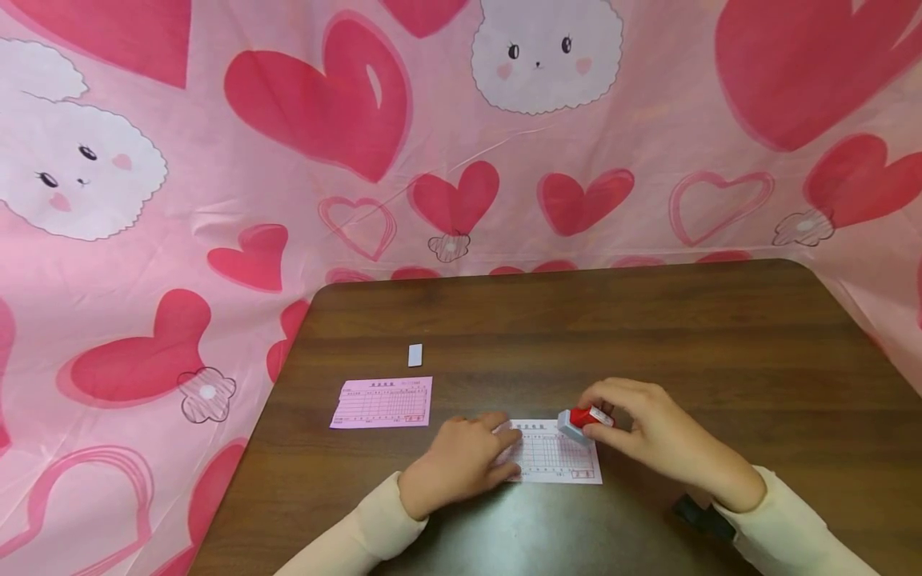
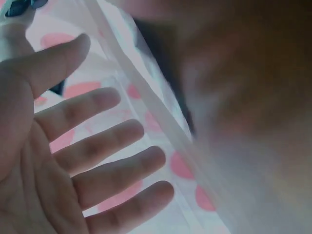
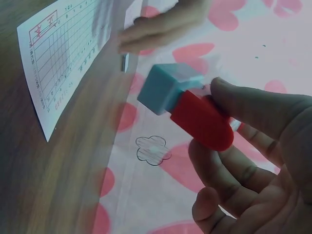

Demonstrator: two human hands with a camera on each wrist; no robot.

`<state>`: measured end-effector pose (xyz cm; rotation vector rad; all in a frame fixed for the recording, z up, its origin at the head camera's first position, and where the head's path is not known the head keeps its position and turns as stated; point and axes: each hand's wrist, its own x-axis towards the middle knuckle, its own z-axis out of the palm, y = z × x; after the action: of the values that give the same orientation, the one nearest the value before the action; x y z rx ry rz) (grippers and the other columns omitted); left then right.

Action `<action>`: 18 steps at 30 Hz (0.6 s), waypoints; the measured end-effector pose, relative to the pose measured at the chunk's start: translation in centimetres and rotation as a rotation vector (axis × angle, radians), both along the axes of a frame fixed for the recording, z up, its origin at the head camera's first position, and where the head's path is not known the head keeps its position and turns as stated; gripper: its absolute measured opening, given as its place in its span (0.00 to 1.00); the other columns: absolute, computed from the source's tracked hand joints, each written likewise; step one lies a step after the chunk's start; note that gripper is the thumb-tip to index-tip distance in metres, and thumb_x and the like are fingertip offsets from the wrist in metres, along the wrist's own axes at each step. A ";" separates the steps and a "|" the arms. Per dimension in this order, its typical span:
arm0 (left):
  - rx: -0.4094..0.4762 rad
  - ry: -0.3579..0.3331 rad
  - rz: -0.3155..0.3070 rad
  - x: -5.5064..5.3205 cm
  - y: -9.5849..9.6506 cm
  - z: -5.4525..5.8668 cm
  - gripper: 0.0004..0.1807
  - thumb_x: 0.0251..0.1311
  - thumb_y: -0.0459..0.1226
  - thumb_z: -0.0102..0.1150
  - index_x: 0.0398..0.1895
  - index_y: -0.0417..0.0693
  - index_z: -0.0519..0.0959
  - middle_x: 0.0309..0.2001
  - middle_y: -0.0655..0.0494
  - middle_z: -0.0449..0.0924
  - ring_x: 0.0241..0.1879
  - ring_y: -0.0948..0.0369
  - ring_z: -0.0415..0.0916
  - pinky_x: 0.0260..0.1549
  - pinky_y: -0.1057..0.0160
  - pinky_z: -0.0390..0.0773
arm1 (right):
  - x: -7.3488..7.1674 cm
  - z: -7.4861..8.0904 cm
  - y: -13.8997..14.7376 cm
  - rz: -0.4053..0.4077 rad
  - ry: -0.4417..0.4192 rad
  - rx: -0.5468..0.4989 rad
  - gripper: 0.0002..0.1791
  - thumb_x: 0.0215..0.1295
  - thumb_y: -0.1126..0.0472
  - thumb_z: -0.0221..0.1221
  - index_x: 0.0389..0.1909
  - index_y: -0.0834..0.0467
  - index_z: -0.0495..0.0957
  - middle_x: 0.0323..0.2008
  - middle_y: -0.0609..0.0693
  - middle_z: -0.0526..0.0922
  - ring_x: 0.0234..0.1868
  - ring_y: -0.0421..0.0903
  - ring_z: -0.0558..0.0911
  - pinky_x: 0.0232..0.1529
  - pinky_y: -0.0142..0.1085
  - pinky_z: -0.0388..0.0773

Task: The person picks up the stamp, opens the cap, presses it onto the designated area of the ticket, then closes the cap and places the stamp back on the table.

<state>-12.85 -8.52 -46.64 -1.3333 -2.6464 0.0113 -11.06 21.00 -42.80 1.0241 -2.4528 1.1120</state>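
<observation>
My right hand point(image 1: 637, 424) pinches a hand stamp point(image 3: 202, 122) by its red handle, between thumb and fingertips. The stamp's grey-blue block points left, and in the head view it overlaps the upper right of a white printed form point(image 1: 551, 456). A red boxed mark shows in that form's lower right corner. On the form's left part rests my left hand point(image 1: 464, 458), its fingers spread over the edge. Those fingers look fairly straight and hold nothing in the left wrist view. Left of this hand lies a pink form point(image 1: 382, 402), also with a red mark at its lower right corner.
A small white rectangular piece point(image 1: 415, 355) lies behind the pink form on the brown wooden table point(image 1: 547, 336). Around the table hangs a pink cloth point(image 1: 252, 184) with hearts. Beside the right wrist is a dark strap point(image 1: 702, 518).
</observation>
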 end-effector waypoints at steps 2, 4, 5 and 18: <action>0.027 0.002 0.014 -0.7 -0.4 0.2 0.20 0.62 0.55 0.72 0.53 0.57 0.87 0.51 0.59 0.85 0.47 0.62 0.84 0.33 0.58 0.82 | 0.0 -0.1 0.1 -0.014 -0.001 -0.014 0.23 0.51 0.71 0.79 0.44 0.49 0.83 0.39 0.37 0.85 0.34 0.34 0.79 0.35 0.28 0.80; 0.061 -0.006 0.023 -1.5 -0.8 0.5 0.20 0.63 0.52 0.73 0.54 0.56 0.86 0.52 0.58 0.85 0.48 0.61 0.84 0.35 0.57 0.83 | -0.1 -0.1 0.2 -0.024 -0.014 -0.020 0.23 0.50 0.70 0.79 0.44 0.49 0.83 0.38 0.37 0.85 0.34 0.34 0.79 0.33 0.29 0.79; 0.076 -0.015 0.031 -1.8 -1.0 0.7 0.19 0.64 0.51 0.73 0.54 0.56 0.86 0.53 0.57 0.85 0.50 0.60 0.84 0.37 0.56 0.83 | -0.1 -0.2 0.3 -0.028 -0.016 -0.022 0.23 0.51 0.70 0.79 0.43 0.49 0.83 0.38 0.37 0.85 0.33 0.34 0.78 0.31 0.30 0.79; 0.222 -0.055 0.196 -7.4 -4.8 0.9 0.24 0.62 0.43 0.75 0.61 0.47 0.84 0.57 0.46 0.83 0.50 0.50 0.86 0.36 0.48 0.85 | -0.4 -1.4 0.5 -0.063 -0.090 -0.029 0.20 0.53 0.68 0.79 0.42 0.48 0.82 0.36 0.36 0.83 0.31 0.33 0.78 0.27 0.31 0.78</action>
<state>-20.29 -13.32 -45.69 -1.0161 -2.7168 -0.2881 -11.48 21.51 -44.21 0.9006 -2.5120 1.1950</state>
